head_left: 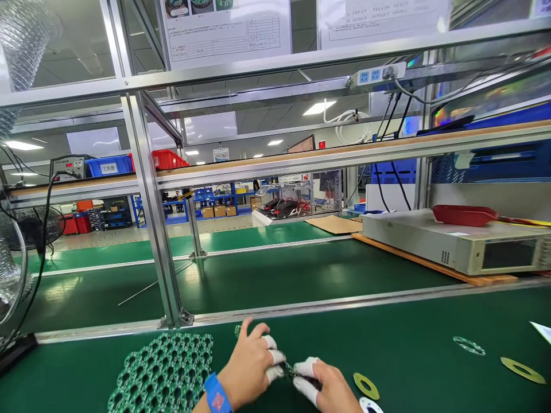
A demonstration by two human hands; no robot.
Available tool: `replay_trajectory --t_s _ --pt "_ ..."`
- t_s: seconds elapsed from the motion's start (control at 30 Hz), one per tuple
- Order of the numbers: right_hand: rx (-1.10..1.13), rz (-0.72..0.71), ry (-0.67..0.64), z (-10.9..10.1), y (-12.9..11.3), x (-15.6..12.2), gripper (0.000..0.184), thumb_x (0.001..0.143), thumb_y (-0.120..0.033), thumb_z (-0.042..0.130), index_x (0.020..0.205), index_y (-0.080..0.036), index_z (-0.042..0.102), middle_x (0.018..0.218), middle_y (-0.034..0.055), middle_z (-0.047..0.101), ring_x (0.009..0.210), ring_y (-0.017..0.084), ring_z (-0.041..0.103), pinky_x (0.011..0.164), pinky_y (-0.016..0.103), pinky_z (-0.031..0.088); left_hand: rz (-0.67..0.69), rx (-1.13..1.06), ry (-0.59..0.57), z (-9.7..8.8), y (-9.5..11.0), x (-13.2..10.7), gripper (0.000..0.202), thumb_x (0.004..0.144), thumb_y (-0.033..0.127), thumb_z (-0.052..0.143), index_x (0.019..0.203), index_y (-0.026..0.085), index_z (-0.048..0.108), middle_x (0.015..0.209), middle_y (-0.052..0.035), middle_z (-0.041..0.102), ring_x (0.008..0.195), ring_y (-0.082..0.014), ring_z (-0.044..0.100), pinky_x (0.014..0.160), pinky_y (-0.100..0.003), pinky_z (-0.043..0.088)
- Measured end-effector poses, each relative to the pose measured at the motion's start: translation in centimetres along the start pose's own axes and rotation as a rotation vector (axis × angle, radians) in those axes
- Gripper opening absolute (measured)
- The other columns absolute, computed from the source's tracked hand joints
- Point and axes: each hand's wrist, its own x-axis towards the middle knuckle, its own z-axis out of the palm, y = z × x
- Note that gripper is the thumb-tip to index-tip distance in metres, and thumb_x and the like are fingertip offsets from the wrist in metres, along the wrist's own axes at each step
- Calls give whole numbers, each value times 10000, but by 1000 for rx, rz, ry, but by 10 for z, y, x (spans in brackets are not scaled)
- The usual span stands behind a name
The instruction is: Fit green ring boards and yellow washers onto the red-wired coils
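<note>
My left hand [249, 361], with white finger cots and a blue wristband, pinches a small dark green piece [288, 370] that looks like a ring-shaped circuit board. From the other side, my right hand [331, 387], also in white finger cots, grips the same piece between thumb and fingers. The fingertips cover much of it. Left of my hands lies a batch of green ring-shaped circuit boards [161, 367] in close rows. Another small green ring [237, 331] shows just beyond my left hand. A yellow ring [358, 380] and a partly cut-off white ring [367, 402] lie beside my right hand.
Farther right on the green bench [413, 344] are a thin pale ring [461, 342] and a larger yellow ring [511, 363]. A metal post [157, 229] rises behind the boards. A grey instrument [430, 241] carrying a red tray [465, 215] stands at the back right.
</note>
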Motion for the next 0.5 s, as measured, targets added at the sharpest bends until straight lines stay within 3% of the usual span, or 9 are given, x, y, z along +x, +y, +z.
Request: replay_trajectory --t_s 0.07,0.13,0.33,0.5 --pt "-67 -9 -11 1 1 -1 205 765 -284 522 680 -230 700 698 21 657 697 184 584 620 244 389 -16 49 -72 7 0 1 117 871 283 523 869 257 638 860 -8 616 1058 -197 461 1035 -446 202" --pt "-95 -27 -30 1 1 -2 212 784 -296 515 699 -239 700 720 21 664 721 185 589 629 241 391 -49 80 -96 14 -2 2 124 864 268 530 803 217 624 856 -21 602 969 -185 482 954 -379 305" --pt "-75 -61 -41 -3 -1 -2 307 853 -295 413 729 -232 686 763 33 677 745 188 599 654 250 400 -145 73 -103 25 -1 0 90 862 218 487 910 205 563 961 -27 579 891 -174 512 759 -271 416" --pt "-262 7 12 1 0 -2 323 818 -152 387 726 -226 689 751 42 682 725 188 609 651 246 404 -233 25 -113 30 11 2 136 882 195 430 956 200 544 1009 -35 573 928 -179 529 808 -279 436"
